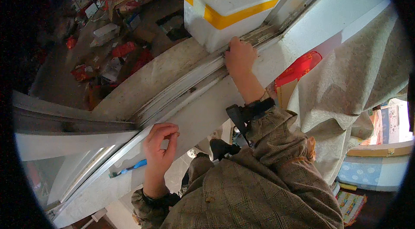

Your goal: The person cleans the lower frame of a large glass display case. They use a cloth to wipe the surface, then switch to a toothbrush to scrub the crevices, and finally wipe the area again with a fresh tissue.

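My right hand [240, 56] rests knuckles-up on the grooved window track [191, 83], beside a white foam box [227, 2] banded with yellow tape. Its fingertips are hidden, so any small thing under them cannot be made out. My left hand [162, 144] hovers over the inner edge of the pale sill [201, 112], thumb and fingers curled close together; whether something thin lies between them is unclear. Just left of that wrist, a blue toothbrush [129, 168] lies on the sill. Dark dirt shows along the track's grooves.
A sliding window sash [81, 144] stands at the left. Beyond the track are an outer ledge [155, 73] and scattered boxes and red packets [124, 49]. Grey-green cloth [337, 89] drapes at the right, near a red bag [300, 66]. My feet show below the sill.
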`<state>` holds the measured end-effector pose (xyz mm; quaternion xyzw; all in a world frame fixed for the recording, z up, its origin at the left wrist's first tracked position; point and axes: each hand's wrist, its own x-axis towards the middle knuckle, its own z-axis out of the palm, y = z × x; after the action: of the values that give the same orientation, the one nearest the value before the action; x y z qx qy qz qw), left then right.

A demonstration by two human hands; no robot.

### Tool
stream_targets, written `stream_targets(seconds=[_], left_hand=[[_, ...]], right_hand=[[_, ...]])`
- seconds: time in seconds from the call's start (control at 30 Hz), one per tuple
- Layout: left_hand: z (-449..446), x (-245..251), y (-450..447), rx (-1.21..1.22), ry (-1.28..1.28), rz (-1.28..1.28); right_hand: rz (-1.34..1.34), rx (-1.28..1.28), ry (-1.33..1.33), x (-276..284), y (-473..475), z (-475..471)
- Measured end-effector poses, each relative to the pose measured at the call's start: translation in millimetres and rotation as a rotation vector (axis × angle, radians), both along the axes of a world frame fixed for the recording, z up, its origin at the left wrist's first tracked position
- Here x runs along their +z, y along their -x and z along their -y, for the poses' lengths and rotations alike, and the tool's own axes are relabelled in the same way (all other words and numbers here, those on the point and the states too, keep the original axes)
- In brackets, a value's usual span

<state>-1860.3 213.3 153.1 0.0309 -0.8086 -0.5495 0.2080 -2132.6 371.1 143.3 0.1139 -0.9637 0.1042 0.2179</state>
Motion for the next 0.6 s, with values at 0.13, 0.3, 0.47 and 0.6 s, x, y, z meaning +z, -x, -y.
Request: stream_targets(seconds=[0.13,0.3,0.47,0.6], left_hand=[[-3,-1,2,0.014,-0.006,-0.012],[-6,0,2,0.040,-0.002,-0.012],[-6,5,2,0.064,-0.013,-0.015],[-9,10,6,0.115,0.033,-0.035]], right_hand=[[-0.051,0.057,0.032,-6,-2,7],[0.075,0.119,-0.012,-6,-5,12],[0.112,0.336,0.116,4,1,-1],[0.463,0.527,0.584,21,24,-31]])
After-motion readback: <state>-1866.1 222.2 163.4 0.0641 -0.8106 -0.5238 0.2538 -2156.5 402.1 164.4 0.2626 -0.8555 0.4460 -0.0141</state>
